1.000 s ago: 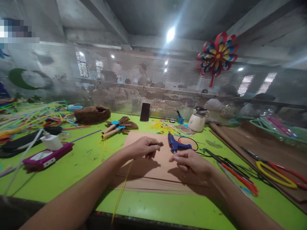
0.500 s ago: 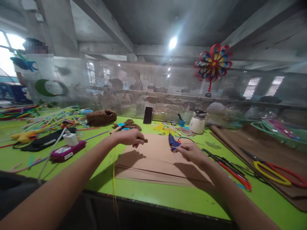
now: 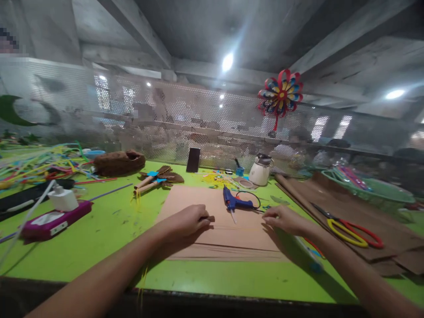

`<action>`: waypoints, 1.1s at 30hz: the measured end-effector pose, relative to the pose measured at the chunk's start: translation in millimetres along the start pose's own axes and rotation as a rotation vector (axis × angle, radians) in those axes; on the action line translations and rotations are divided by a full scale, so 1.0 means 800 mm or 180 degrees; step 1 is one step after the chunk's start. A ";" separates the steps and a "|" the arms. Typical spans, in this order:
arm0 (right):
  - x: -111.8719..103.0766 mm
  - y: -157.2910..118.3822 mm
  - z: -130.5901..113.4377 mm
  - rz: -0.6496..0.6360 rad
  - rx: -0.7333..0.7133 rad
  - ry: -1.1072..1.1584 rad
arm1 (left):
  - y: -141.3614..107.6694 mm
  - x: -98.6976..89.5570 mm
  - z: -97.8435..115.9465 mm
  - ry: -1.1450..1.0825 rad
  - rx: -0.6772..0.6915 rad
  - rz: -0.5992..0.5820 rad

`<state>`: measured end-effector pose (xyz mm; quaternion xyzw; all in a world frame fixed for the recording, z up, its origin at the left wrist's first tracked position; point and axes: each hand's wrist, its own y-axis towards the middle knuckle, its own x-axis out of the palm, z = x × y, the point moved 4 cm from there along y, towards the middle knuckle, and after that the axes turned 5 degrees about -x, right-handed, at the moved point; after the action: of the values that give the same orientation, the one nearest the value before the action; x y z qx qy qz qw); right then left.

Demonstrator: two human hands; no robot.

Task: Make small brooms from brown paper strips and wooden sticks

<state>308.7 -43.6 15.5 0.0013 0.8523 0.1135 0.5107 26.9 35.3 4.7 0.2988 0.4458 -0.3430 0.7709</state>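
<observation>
Left hand [image 3: 190,218]: fingers curled in, thumb pressed against them, gripping a small brown piece [image 3: 211,218] whose end pokes out past the fingertips on the right. Right hand [image 3: 283,218]: thumb and index tips close together, other fingers bent; can't tell if something thin is pinched there. Both sit over the tan cardboard sheets [image 3: 192,198], well apart.

Brown piece: dark, short, narrow, matte; mostly hidden by the fingers, so full shape unclear. It's above the near-left half of the cardboard, left of the glue gun [image 3: 232,201]. Gun lies on the far right part of the sheets: blue body, orange trigger [image 3: 237,194], pale glue stick [image 3: 233,217] out toward the near side, black cable [image 3: 259,201] looping right. Sheets are plain, stacked slightly askew at the near edge, on the green table [image 3: 112,216].

Yellow strands [image 3: 142,282] hang over the near edge by the left forearm. Left: purple power strip [image 3: 82,212] with white plug [image 3: 64,200]. Right: scissors [image 3: 334,217], one yellow handle, one red, on brown paper [image 3: 298,190]. Far side: white jug [image 3: 260,173], dark lid.

Text: any marks on gun, strip or jug too small to read.
</observation>
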 end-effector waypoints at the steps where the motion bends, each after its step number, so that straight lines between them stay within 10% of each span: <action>1: 0.000 0.009 -0.003 0.0150 -0.0029 -0.0044 | 0.000 0.000 0.002 0.0033 0.0066 -0.0004; 9: 0.050 0.089 -0.034 0.1009 -0.0532 -0.0259 | 0.007 -0.003 -0.007 0.0168 0.0081 -0.0023; 19: 0.081 0.076 -0.043 0.1721 -0.0761 -0.0548 | 0.016 0.003 -0.018 0.0153 -0.0011 -0.0008; 33: 0.074 0.042 -0.084 0.1111 -0.0850 0.0154 | 0.013 -0.003 -0.025 0.0168 -0.0305 0.0053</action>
<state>217.8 -17.2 0.9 0.0784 0.8285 0.3120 0.4583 25.2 57.2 0.0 0.2742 0.4795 -0.3068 0.7751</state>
